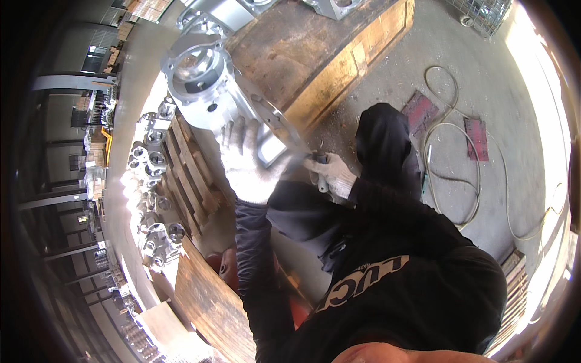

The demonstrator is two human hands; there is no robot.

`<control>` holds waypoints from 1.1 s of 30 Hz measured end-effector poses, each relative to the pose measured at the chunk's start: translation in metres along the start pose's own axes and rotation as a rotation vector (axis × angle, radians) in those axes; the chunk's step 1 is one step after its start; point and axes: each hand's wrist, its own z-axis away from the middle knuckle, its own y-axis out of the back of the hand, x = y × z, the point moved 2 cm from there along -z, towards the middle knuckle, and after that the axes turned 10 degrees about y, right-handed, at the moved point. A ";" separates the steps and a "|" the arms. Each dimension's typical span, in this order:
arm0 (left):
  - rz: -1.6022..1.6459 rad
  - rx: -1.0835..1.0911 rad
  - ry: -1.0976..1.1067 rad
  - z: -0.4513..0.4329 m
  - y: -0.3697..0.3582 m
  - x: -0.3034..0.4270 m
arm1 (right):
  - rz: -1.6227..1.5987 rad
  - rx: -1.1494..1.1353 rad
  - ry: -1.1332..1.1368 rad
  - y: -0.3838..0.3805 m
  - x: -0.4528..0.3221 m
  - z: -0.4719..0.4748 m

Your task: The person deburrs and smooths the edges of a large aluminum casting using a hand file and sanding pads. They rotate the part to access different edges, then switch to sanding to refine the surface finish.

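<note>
A large machined metal casting (213, 97), silvery with round bores and flanged ends, stands at the near corner of a worn wooden bench (290, 50). My left hand (249, 159), in a white knit glove, lies against the casting's near side with its fingers spread on the metal. To the right, my gloved right hand (333, 174) is closed around a grey and dark hand-held tool (322, 174). That tool is partly hidden by the fingers, so its kind is unclear. Its working end is blurred beside the casting's lower flange.
More castings (154, 168) stand in a row at the left, beside a wooden pallet (186, 177). Another wooden surface (209, 295) lies at lower left. A hose (479, 190) loops over the floor near two reddish mats (475, 139). A wire basket (485, 13) stands at the top right.
</note>
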 end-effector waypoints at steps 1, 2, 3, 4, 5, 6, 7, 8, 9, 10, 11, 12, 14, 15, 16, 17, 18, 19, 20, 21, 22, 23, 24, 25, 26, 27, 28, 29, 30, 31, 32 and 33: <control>0.025 0.035 -0.063 -0.004 -0.001 0.001 | -0.024 0.027 -0.023 -0.004 -0.006 -0.002; 0.053 0.058 -0.062 -0.008 -0.003 0.003 | -0.066 0.058 0.012 -0.004 -0.015 -0.001; 0.048 0.055 -0.031 -0.016 -0.009 0.003 | -0.089 0.084 -0.008 -0.006 -0.021 -0.005; 0.057 0.079 -0.049 -0.023 -0.014 0.005 | -0.211 0.081 0.010 -0.001 -0.030 -0.007; 0.068 0.103 -0.062 -0.032 -0.020 0.008 | -0.216 0.111 0.030 0.000 -0.038 -0.013; 0.058 0.128 -0.030 -0.043 -0.029 0.012 | -0.200 0.137 0.072 0.007 -0.050 -0.021; 0.061 0.126 0.018 -0.056 -0.040 0.016 | -0.199 0.156 0.133 0.014 -0.062 -0.031; 0.044 0.144 -0.005 -0.071 -0.050 0.022 | -0.158 0.199 0.161 0.022 -0.074 -0.044; 0.008 0.138 0.001 -0.089 -0.061 0.027 | -0.127 0.241 0.214 0.029 -0.087 -0.058; -0.028 0.124 0.002 -0.105 -0.074 0.035 | -0.184 0.227 0.283 0.034 -0.099 -0.071; -0.061 0.110 0.016 -0.120 -0.085 0.043 | -0.177 0.289 0.277 0.042 -0.110 -0.083; -0.067 0.030 0.058 -0.135 -0.096 0.049 | -0.131 0.264 0.292 0.050 -0.120 -0.090; -0.199 -0.013 0.011 -0.159 -0.113 0.060 | -0.018 0.231 0.272 0.068 -0.132 -0.102; -0.254 -0.094 0.043 -0.167 -0.122 0.064 | 0.050 0.192 0.259 0.077 -0.133 -0.105; -0.233 -0.038 -0.005 -0.176 -0.122 0.063 | 0.122 0.168 0.257 0.086 -0.132 -0.111; -0.229 -0.102 -0.002 -0.182 -0.125 0.061 | 0.245 0.202 0.358 0.097 -0.131 -0.117; -0.218 -0.157 -0.022 -0.184 -0.128 0.059 | 0.374 0.247 0.453 0.103 -0.124 -0.124; -0.181 -0.151 -0.070 -0.185 -0.128 0.057 | 0.581 0.274 0.580 0.108 -0.117 -0.132; -0.139 -0.096 -0.129 -0.186 -0.128 0.057 | 0.799 0.332 0.739 0.113 -0.110 -0.141; -0.111 -0.053 -0.149 -0.185 -0.127 0.056 | 0.747 0.292 0.762 0.116 -0.102 -0.155; -0.085 -0.016 -0.176 -0.185 -0.127 0.056 | 0.687 0.259 0.803 0.119 -0.095 -0.164; -0.077 -0.031 -0.156 -0.185 -0.129 0.056 | 0.816 0.263 0.731 0.123 -0.088 -0.172; -0.068 -0.043 -0.133 -0.185 -0.130 0.056 | 1.074 0.254 0.720 0.123 -0.084 -0.179; -0.051 -0.047 -0.114 -0.185 -0.131 0.057 | 0.984 0.236 0.790 0.122 -0.082 -0.184; -0.052 -0.068 -0.112 -0.185 -0.131 0.058 | 0.902 0.213 0.777 0.123 -0.082 -0.185; -0.050 -0.061 -0.118 -0.185 -0.131 0.060 | 0.819 0.192 0.755 0.121 -0.083 -0.187; -0.048 -0.052 -0.125 -0.186 -0.131 0.061 | 0.969 0.238 0.880 0.119 -0.088 -0.182; -0.040 -0.042 -0.124 -0.186 -0.130 0.061 | 0.962 0.222 0.847 0.116 -0.091 -0.181; -0.046 -0.040 -0.133 -0.187 -0.130 0.062 | 0.946 0.221 0.857 0.113 -0.095 -0.177; -0.044 -0.041 -0.133 -0.187 -0.129 0.062 | 0.917 0.215 0.883 0.110 -0.098 -0.174; -0.039 -0.049 -0.127 -0.187 -0.129 0.062 | 0.940 0.232 0.873 0.107 -0.101 -0.171; -0.039 -0.041 -0.134 -0.187 -0.129 0.061 | 0.951 0.243 0.880 0.104 -0.103 -0.170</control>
